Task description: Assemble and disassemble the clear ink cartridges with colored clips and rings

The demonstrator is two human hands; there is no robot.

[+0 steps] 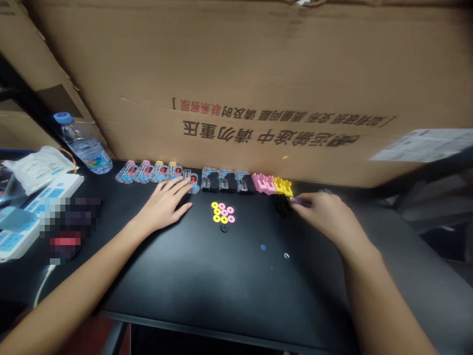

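My left hand (166, 204) lies flat on the black table (207, 276), fingers stretched out, the tips touching a clear plastic piece (193, 182) in a row of small clear pieces (148, 171). My right hand (325, 213) is curled, its fingertips pinched on a small dark purple-tinted piece (298, 200) beside a black part (283, 204). Between the hands sits a cluster of yellow and pink rings (223, 212) with one black ring (224, 228) below. Pink blocks (263, 183) and yellow blocks (283, 187) stand at the row's right end.
A large cardboard box (258, 84) with printed characters walls off the back. A water bottle (83, 144), a white bag (39, 167) and a white power strip (40, 207) lie at the left. Clear-and-black pieces (227, 181) sit mid-row. Two tiny bits (263, 247) lie on the table.
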